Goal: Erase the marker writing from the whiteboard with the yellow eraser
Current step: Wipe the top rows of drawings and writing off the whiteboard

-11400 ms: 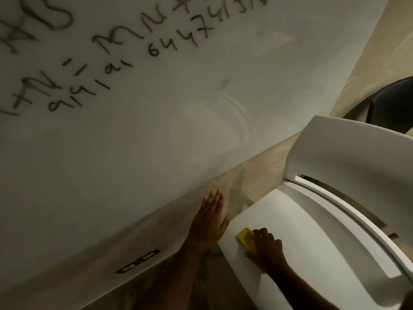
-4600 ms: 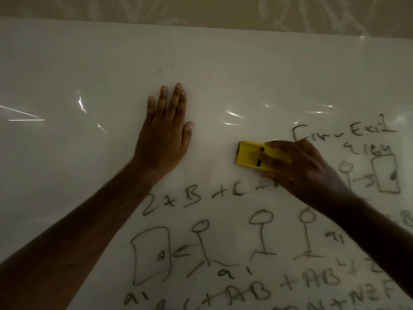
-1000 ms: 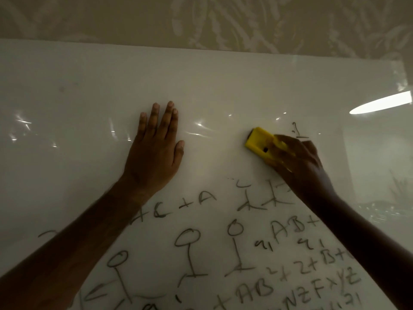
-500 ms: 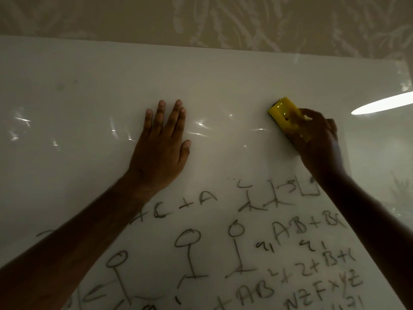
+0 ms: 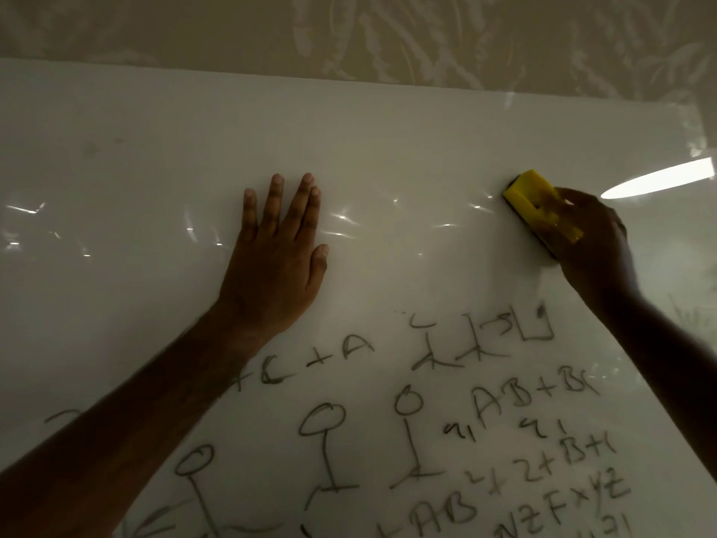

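Note:
The whiteboard (image 5: pixel 388 149) fills most of the view, bare in its upper half. Black marker writing (image 5: pixel 485 413) of letters, sums and stick figures covers the lower part. My right hand (image 5: pixel 593 246) grips the yellow eraser (image 5: pixel 529 200) and presses its dark pad against the board at the upper right, above the writing. My left hand (image 5: pixel 277 258) lies flat on the board at the centre, fingers spread, holding nothing. Its forearm hides some writing at the lower left.
A beige wall with a pale leaf pattern (image 5: pixel 426 33) runs above the board's top edge. A bright reflection of a lamp (image 5: pixel 659 182) glares on the board just right of the eraser. The board's right edge (image 5: pixel 702 122) is near.
My right hand has carried the eraser up and to the right across the board, and the marks at the upper right of the writing are gone. My left hand stays flat in place.

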Demonstrator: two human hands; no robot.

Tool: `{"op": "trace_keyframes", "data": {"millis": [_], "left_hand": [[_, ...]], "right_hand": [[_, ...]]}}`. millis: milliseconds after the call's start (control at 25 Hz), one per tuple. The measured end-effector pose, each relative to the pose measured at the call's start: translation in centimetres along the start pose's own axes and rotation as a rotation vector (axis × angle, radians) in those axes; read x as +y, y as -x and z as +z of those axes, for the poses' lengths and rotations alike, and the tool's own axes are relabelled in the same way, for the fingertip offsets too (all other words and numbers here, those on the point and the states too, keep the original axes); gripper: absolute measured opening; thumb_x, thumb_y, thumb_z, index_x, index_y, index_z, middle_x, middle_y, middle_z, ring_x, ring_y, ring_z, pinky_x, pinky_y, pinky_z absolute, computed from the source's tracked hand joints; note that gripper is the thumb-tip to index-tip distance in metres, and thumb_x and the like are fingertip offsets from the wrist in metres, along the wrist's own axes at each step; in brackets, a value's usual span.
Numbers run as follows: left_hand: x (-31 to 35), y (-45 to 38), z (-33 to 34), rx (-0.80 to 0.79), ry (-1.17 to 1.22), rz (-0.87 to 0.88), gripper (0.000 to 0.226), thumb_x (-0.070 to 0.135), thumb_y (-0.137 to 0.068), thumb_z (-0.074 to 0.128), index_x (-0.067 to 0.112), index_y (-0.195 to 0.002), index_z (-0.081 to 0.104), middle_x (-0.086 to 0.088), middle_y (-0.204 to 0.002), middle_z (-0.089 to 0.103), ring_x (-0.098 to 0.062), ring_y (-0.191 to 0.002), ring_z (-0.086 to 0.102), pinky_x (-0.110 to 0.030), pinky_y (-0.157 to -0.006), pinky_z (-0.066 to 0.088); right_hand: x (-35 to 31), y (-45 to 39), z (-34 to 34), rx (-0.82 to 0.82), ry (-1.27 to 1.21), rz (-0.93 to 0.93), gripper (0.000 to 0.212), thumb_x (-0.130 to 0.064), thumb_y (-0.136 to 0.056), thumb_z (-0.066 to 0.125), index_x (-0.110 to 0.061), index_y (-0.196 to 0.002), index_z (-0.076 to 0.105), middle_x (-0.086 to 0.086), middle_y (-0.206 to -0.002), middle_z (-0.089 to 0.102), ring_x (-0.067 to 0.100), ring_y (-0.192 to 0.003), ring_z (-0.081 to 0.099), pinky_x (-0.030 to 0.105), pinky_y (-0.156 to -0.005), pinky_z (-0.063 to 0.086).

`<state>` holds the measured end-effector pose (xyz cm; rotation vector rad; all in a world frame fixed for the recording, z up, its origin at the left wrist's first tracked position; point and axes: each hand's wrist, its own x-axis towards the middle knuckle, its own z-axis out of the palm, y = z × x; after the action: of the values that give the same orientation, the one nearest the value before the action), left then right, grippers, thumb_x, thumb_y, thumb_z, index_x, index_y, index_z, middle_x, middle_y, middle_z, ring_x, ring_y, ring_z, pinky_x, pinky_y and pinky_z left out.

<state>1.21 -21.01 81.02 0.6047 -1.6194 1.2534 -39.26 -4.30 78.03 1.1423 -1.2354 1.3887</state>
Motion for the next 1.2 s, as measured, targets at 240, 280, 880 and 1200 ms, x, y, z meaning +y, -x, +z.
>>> {"op": "trace_keyframes", "data": {"millis": [240,280,880,1200], "left_hand": [[0.1,-0.1,0.0,-0.013,0.012,-0.001,0.074,0.042,-0.11,0.025,0.001,-0.172,0.017,-0.017,-0.181,0.014,-0.048,-0.166,0.012,-0.066,-0.133,0.005],[0.1,-0.1,-0.1,-0.013,0.012,-0.001,0.074,0.042,-0.11,0.025,0.001,-0.172,0.017,-0.018,-0.181,0.014,-0.049,-0.166,0.012,-0.066,-0.133,0.005],[0.5,-0.1,-0.2,-0.016,0.002,-0.004,0.077,0.045,-0.11,0.024,0.0,-0.172,0.015,-0.018,-0.181,0.014,-0.047,-0.166,0.013,-0.069,-0.133,0.007],[0.5,-0.1,-0.2,-0.027,0.007,-0.004,0.077,0.044,-0.11,0.023,0.0,-0.172,0.012,-0.018,-0.182,0.011,-0.047,-0.166,0.01,-0.067,-0.133,0.004]], "right_hand": [[-4.5,5.0,1.0,-0.075,-0.04,-0.139,0.04,-0.026,-0.1,0.07,-0.027,-0.14,0.063,0.008,-0.148,0.058,0.032,-0.123,0.05,0.038,-0.099,0.041],[-4.2,6.4,0.7,-0.106,-0.035,-0.147,0.042,-0.03,-0.099,0.067,-0.025,-0.141,0.064,0.006,-0.149,0.057,0.032,-0.124,0.05,0.039,-0.099,0.042],[-3.5,8.7,-0.1,-0.19,-0.001,-0.125,0.046,-0.04,-0.102,0.065,-0.021,-0.144,0.061,0.007,-0.146,0.056,0.036,-0.121,0.056,0.047,-0.091,0.051],[0.3,9.4,-1.0,-0.16,0.034,0.068,0.049,-0.025,-0.094,0.074,-0.02,-0.142,0.064,0.005,-0.147,0.055,0.038,-0.122,0.057,0.054,-0.094,0.054]]}}
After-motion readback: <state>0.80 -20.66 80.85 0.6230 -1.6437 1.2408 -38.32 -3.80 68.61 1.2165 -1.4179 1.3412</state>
